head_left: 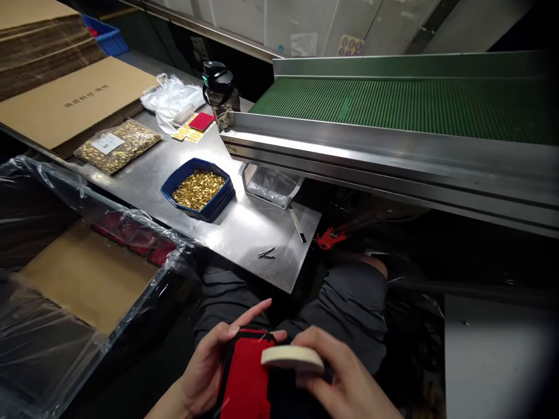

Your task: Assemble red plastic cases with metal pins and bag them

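Low over my lap, my left hand (203, 364) grips a flat red piece with a black border (248, 378) along its left side, with one finger stretched out past the top edge. My right hand (340, 366) pinches a cream-coloured roll that looks like masking tape (292, 356), seen nearly edge-on. The roll is over the right side of the red piece; whether they touch I cannot tell. Beyond my hands, a small pair of clippers (266, 254) and a white-handled tool (297, 225) lie on the metal table (244, 238).
A blue bin (213, 212) of small gold-coloured pieces stands on the table, near a filled bag (131, 148), a clear container (271, 186) and a bottle (218, 87). A green conveyor (393, 110) runs right. Left are cardboard (78, 105) and a plastic-lined crate (144, 314).
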`<state>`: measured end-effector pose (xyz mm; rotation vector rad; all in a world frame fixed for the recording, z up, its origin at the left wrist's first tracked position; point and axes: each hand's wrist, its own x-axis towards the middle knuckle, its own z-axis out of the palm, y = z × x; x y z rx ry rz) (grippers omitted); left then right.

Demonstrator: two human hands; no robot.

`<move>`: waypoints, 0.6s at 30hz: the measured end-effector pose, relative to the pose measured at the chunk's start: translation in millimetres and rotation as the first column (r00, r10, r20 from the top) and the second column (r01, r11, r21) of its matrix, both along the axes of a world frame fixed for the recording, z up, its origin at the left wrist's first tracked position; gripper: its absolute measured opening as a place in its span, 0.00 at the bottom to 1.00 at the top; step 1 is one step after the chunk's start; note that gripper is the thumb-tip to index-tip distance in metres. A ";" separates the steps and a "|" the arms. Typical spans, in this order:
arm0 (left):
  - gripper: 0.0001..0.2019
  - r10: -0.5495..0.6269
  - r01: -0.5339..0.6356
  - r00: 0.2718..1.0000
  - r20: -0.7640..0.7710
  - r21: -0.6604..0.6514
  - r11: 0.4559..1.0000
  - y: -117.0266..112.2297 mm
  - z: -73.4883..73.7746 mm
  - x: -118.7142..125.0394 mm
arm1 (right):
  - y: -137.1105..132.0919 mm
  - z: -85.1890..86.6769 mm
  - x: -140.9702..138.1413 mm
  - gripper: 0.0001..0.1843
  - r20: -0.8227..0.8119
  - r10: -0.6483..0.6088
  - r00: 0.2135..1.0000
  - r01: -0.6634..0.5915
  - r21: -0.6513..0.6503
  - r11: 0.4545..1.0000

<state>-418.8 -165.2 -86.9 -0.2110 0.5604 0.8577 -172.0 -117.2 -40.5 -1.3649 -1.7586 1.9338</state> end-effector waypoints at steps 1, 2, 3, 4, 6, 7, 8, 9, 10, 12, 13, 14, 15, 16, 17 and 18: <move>0.38 0.000 0.000 1.000 -0.008 -0.007 1.000 -0.6 0.4 -0.7 | -4.7 4.0 0.2 0.18 0.033 0.107 0.994 -0.107 0.013 0.994; 0.37 -0.001 0.001 1.000 -0.012 -0.016 1.000 -1.1 0.6 -1.0 | -8.7 6.7 -0.7 0.20 0.064 0.200 0.978 -0.202 0.032 0.979; 0.34 -0.005 0.004 1.000 -0.011 -0.028 1.000 -1.4 0.5 -0.9 | -11.8 7.9 -2.2 0.18 0.091 0.282 0.955 -0.287 0.056 0.956; 0.31 -0.004 0.004 1.000 -0.009 -0.041 0.999 -1.5 0.4 -0.8 | -13.8 7.5 -4.1 0.15 0.120 0.348 0.930 -0.358 0.083 0.930; 0.26 0.000 0.000 1.000 -0.002 -0.068 0.998 -1.2 0.0 -0.5 | -15.1 3.1 -8.0 0.09 0.193 0.422 0.886 -0.453 0.155 0.878; 0.25 0.001 -0.001 1.000 0.002 -0.078 0.997 -0.7 0.1 -0.5 | -14.7 0.1 -9.9 0.10 0.234 0.446 0.864 -0.492 0.201 0.847; 0.25 -0.004 0.005 1.000 0.002 -0.088 0.996 0.0 0.4 -0.5 | -14.1 -2.6 -11.8 0.12 0.275 0.466 0.841 -0.532 0.255 0.808; 0.25 -0.016 0.015 1.000 -0.003 -0.099 0.995 0.8 1.2 -0.5 | -13.4 -4.5 -13.7 0.13 0.321 0.483 0.815 -0.572 0.305 0.762; 0.26 -0.031 0.030 0.999 -0.011 -0.114 0.993 1.8 2.3 -0.2 | -12.6 -5.3 -15.5 0.13 0.365 0.495 0.789 -0.608 0.343 0.716; 0.28 -0.068 0.063 0.997 -0.031 -0.150 0.987 3.6 5.0 1.3 | -11.3 -3.8 -18.7 0.13 0.412 0.529 0.742 -0.667 0.375 0.644; 0.28 -0.088 0.079 0.995 -0.045 -0.172 0.982 4.3 6.3 2.7 | -10.5 -2.2 -19.7 0.12 0.426 0.543 0.724 -0.688 0.384 0.616; 0.28 -0.103 0.089 0.993 -0.060 -0.196 0.976 4.9 7.2 4.4 | -9.8 -0.5 -20.1 0.12 0.438 0.554 0.708 -0.705 0.399 0.586; 0.28 -0.117 0.098 0.990 -0.073 -0.225 0.969 5.3 7.6 6.5 | -9.0 0.5 -20.0 0.13 0.453 0.562 0.693 -0.721 0.419 0.552; 0.28 -0.131 0.105 0.988 -0.086 -0.258 0.960 5.5 7.5 8.7 | -8.3 0.8 -19.4 0.14 0.471 0.565 0.678 -0.735 0.443 0.513; 0.28 -0.146 0.112 0.985 -0.097 -0.292 0.950 5.7 6.8 11.0 | -7.9 0.0 -18.6 0.15 0.492 0.562 0.665 -0.747 0.460 0.480; 0.29 -0.157 0.117 0.982 -0.103 -0.318 0.941 5.9 5.7 13.2 | -8.0 -1.7 -17.9 0.16 0.508 0.559 0.656 -0.755 0.469 0.459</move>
